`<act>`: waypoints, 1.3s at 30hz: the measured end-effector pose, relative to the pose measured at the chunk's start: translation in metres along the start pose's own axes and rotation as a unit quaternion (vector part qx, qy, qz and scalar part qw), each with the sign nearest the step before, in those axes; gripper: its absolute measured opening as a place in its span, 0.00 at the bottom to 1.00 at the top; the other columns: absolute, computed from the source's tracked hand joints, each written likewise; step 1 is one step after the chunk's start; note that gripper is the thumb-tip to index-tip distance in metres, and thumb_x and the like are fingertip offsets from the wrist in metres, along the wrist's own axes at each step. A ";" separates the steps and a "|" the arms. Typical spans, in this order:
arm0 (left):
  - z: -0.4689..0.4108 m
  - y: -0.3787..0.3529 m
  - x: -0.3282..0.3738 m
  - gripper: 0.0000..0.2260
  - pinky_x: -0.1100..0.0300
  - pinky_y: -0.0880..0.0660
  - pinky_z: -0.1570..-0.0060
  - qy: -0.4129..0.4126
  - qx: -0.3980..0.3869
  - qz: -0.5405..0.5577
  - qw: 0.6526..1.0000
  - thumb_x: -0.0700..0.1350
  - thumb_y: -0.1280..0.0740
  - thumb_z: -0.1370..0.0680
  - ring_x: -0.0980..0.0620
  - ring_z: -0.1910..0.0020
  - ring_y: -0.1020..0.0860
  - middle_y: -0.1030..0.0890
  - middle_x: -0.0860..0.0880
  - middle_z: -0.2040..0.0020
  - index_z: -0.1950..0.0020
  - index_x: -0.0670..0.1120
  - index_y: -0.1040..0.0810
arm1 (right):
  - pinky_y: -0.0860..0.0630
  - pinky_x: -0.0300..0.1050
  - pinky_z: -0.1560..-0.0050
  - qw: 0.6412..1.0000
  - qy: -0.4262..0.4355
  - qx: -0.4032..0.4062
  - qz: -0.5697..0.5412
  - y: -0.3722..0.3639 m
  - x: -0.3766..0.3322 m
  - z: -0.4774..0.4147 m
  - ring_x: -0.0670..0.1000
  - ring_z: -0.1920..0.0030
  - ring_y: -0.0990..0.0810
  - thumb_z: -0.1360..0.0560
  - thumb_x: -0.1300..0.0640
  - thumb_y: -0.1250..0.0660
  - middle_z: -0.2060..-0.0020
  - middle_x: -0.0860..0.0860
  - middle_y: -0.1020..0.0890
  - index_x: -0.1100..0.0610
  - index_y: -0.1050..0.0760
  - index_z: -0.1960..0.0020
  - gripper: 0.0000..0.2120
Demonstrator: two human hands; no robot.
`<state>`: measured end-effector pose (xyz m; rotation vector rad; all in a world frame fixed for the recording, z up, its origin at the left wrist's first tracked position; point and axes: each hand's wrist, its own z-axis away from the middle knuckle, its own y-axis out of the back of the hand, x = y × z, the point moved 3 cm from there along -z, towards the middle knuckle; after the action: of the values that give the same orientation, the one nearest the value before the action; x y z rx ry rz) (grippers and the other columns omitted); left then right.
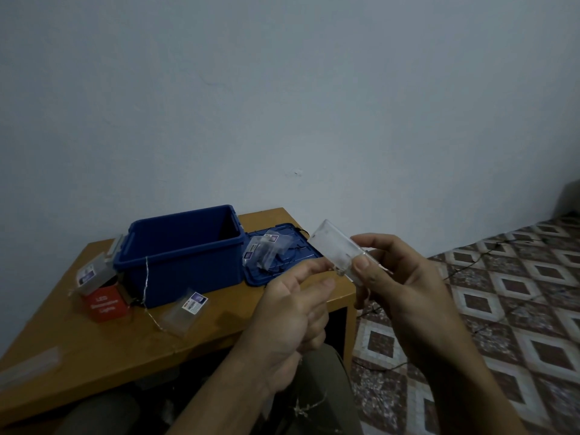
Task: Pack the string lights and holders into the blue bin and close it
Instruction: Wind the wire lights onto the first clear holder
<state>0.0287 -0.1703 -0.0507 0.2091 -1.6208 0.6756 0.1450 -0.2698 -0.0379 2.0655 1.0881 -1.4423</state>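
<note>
The open blue bin (185, 252) stands on a low wooden table (94, 350), its blue lid (309, 249) lying flat to its right. In front of the table my right hand (405, 293) grips a clear plastic holder (337, 246), tilted up to the left. My left hand (298, 309) pinches the thin wire at the holder's lower end. A silver string-light wire (146, 288) hangs over the bin's front wall and trails across the table. Several clear packets (266, 251) rest on the lid.
A red LED lights box (105, 304) and a clear packet (94, 274) sit left of the bin. Another labelled packet (185, 312) lies in front of it. A dark wire (470, 262) runs over the patterned floor on the right. The wall is close behind.
</note>
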 end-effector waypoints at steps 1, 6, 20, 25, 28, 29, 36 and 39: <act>-0.001 0.001 0.000 0.10 0.61 0.50 0.77 -0.004 0.006 -0.008 1.000 0.40 0.34 0.20 0.56 0.80 0.44 0.39 0.50 0.76 0.39 0.46 0.20 | 0.25 0.50 0.63 1.000 -0.001 -0.002 0.002 0.000 0.000 0.000 0.55 0.67 0.24 0.28 0.54 0.30 0.58 0.64 0.22 0.56 0.20 0.44 0.14; -0.004 0.003 0.000 0.07 0.63 0.46 0.78 -0.036 0.035 -0.086 0.995 0.45 0.36 0.18 0.56 0.79 0.43 0.38 0.51 0.76 0.42 0.49 0.19 | 0.25 0.50 0.62 1.000 -0.008 0.008 0.003 0.000 0.002 -0.001 0.55 0.66 0.24 0.29 0.52 0.30 0.56 0.64 0.20 0.55 0.19 0.44 0.14; -0.014 0.014 0.005 0.14 0.60 0.29 0.61 -0.020 -0.091 -0.254 0.963 0.55 0.35 0.22 0.54 0.67 0.27 0.23 0.48 0.65 0.57 0.45 0.19 | 0.26 0.42 0.70 0.983 -0.080 -0.094 -0.137 0.003 -0.002 0.002 0.53 0.67 0.28 0.30 0.57 0.28 0.58 0.59 0.22 0.61 0.18 0.46 0.15; -0.015 0.016 0.002 0.15 0.59 0.34 0.69 0.006 -0.092 -0.258 0.962 0.55 0.33 0.23 0.53 0.71 0.30 0.26 0.47 0.67 0.55 0.43 0.20 | 0.26 0.42 0.71 0.961 -0.085 -0.180 -0.193 0.004 -0.003 0.004 0.51 0.70 0.28 0.32 0.56 0.22 0.62 0.58 0.22 0.63 0.19 0.45 0.18; -0.018 0.016 0.006 0.10 0.61 0.38 0.71 0.026 -0.083 -0.235 0.968 0.46 0.34 0.19 0.53 0.72 0.33 0.29 0.49 0.69 0.59 0.45 0.21 | 0.25 0.41 0.72 0.951 -0.090 -0.239 -0.174 0.006 -0.003 0.007 0.50 0.70 0.25 0.32 0.57 0.23 0.60 0.60 0.22 0.64 0.20 0.45 0.18; -0.019 0.016 0.009 0.13 0.60 0.37 0.70 0.030 -0.087 -0.228 0.969 0.44 0.35 0.19 0.51 0.71 0.33 0.28 0.48 0.69 0.63 0.48 0.20 | 0.25 0.40 0.72 0.951 -0.092 -0.251 -0.158 0.007 -0.003 0.009 0.49 0.69 0.24 0.31 0.59 0.26 0.59 0.60 0.21 0.64 0.21 0.45 0.16; -0.026 0.013 0.041 0.15 0.62 0.41 0.72 0.029 -0.046 -0.262 0.964 0.52 0.33 0.20 0.55 0.75 0.38 0.32 0.51 0.72 0.63 0.45 0.22 | 0.27 0.39 0.68 0.964 -0.092 -0.241 0.062 0.013 -0.009 0.012 0.47 0.65 0.23 0.25 0.57 0.30 0.54 0.62 0.20 0.59 0.20 0.46 0.09; -0.022 0.008 0.052 0.15 0.68 0.39 0.76 -0.014 -0.026 -0.294 0.955 0.50 0.34 0.20 0.58 0.78 0.37 0.32 0.52 0.74 0.58 0.40 0.19 | 0.27 0.39 0.67 0.965 -0.071 -0.199 0.153 0.014 -0.011 0.011 0.45 0.67 0.24 0.22 0.56 0.31 0.56 0.55 0.17 0.54 0.20 0.47 0.04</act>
<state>0.0344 -0.1395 -0.0031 0.6353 -1.4949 0.1710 0.1477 -0.2900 -0.0340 1.7253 0.8703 -1.0963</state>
